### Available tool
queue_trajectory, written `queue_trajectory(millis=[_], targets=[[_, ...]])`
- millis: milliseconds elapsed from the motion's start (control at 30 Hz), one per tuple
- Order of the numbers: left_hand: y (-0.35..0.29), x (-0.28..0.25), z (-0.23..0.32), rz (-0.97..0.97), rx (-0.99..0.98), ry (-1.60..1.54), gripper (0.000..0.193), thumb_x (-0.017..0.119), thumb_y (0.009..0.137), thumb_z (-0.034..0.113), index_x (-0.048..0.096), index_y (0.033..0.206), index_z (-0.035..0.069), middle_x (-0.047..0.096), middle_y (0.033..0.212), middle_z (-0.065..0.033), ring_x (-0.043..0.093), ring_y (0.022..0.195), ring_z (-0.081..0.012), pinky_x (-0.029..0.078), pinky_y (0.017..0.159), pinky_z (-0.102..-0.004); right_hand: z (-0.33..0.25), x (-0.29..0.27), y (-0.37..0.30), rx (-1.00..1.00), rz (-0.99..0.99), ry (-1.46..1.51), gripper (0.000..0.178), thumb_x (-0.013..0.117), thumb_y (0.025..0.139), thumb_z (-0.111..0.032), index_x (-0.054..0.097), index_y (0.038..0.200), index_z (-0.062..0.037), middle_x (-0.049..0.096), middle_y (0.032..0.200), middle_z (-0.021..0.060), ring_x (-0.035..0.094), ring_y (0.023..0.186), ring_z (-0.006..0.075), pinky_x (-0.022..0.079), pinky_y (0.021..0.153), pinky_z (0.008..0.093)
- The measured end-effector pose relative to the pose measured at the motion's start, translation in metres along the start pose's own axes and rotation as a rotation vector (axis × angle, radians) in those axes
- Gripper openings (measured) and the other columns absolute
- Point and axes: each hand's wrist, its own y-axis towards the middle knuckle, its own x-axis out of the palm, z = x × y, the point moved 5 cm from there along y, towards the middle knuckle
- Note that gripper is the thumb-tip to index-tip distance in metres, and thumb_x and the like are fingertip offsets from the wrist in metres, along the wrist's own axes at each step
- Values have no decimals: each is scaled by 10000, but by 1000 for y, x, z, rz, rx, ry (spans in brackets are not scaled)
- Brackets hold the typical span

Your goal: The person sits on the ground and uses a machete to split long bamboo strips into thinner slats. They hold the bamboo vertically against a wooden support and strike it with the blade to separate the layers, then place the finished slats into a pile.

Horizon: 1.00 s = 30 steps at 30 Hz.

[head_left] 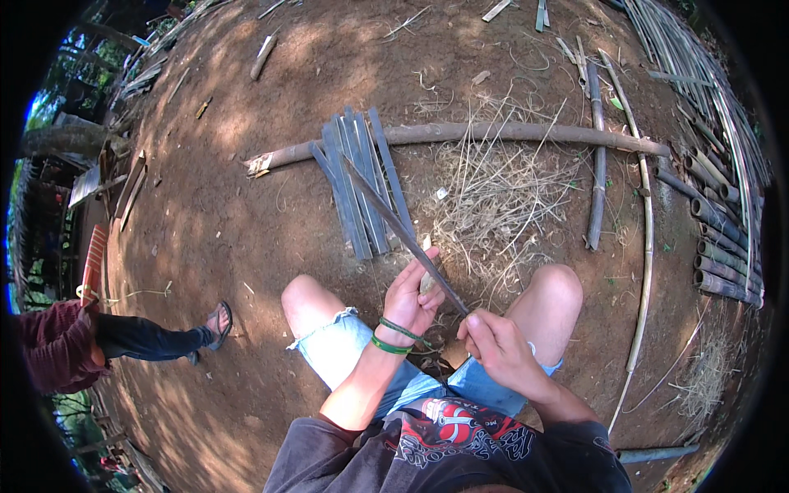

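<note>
My right hand (497, 347) is closed round the near end of a long, dark, machete-like blade (388, 215). The blade slants up to the left, its far end over a bundle of dark bamboo strips (353, 193). Close beside the blade, my left hand (407, 294), palm partly up, has its fingers curled round a small pale piece (426, 282). Whether that piece is wood or stone I cannot tell. Whether it touches the blade is also unclear. The strips lie fanned across a long pole (493, 132) on the ground, beyond my knees.
A heap of thin shavings (501, 197) lies right of the strips. Farther right are a dark bamboo pole (596, 164), a long thin pole (645, 222) and stacked bamboo lengths (723, 238). At the left, another person's leg and sandal (219, 324) show on the brown dirt.
</note>
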Motion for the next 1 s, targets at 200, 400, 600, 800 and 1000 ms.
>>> queue_trajectory(millis=[200, 400, 600, 800, 1000], targets=[[-1, -1, 0, 29, -3, 21, 313, 521, 1046, 192, 550, 1316, 36, 369, 669, 48, 346, 521, -49, 276, 462, -202, -1, -2, 0, 16, 2, 9, 384, 477, 1051, -284, 619, 865, 20, 536, 530, 70, 559, 485, 161, 446, 503, 352], [4, -7, -3, -53, -22, -49, 342, 504, 1042, 128, 532, 1372, 42, 525, 826, 17, 371, 514, -64, 307, 468, -206, 0, -3, 3, -20, 19, -92, 357, 498, 1042, -273, 621, 872, 15, 569, 543, 126, 636, 520, 270, 463, 523, 404], [-12, -5, 13, 251, 85, 270, 227, 518, 1049, 248, 562, 1184, 71, 406, 681, 43, 334, 518, -43, 283, 465, -210, -14, -6, 3, -145, 114, -222, 311, 536, 1022, -250, 598, 886, 22, 579, 595, 231, 638, 626, 443, 468, 567, 503], [-117, 118, 130, 138, 1607, 1226, 455, 455, 1035, 317, 512, 1322, -31, 552, 1179, -156, 518, 1182, -255, 356, 1066, -390, -12, -13, 4, -225, 127, -278, 295, 553, 1013, -226, 598, 864, 24, 578, 605, 245, 621, 617, 458, 462, 556, 518], [-76, 188, 142, 89, 1762, 2355, 606, 384, 1033, 474, 441, 1492, 81, 404, 1556, -146, 249, 1504, -347, 100, 1212, -559, -21, -8, 6, -229, 114, -312, 344, 549, 1012, -252, 597, 827, 34, 589, 638, 264, 615, 663, 483, 467, 596, 535]])
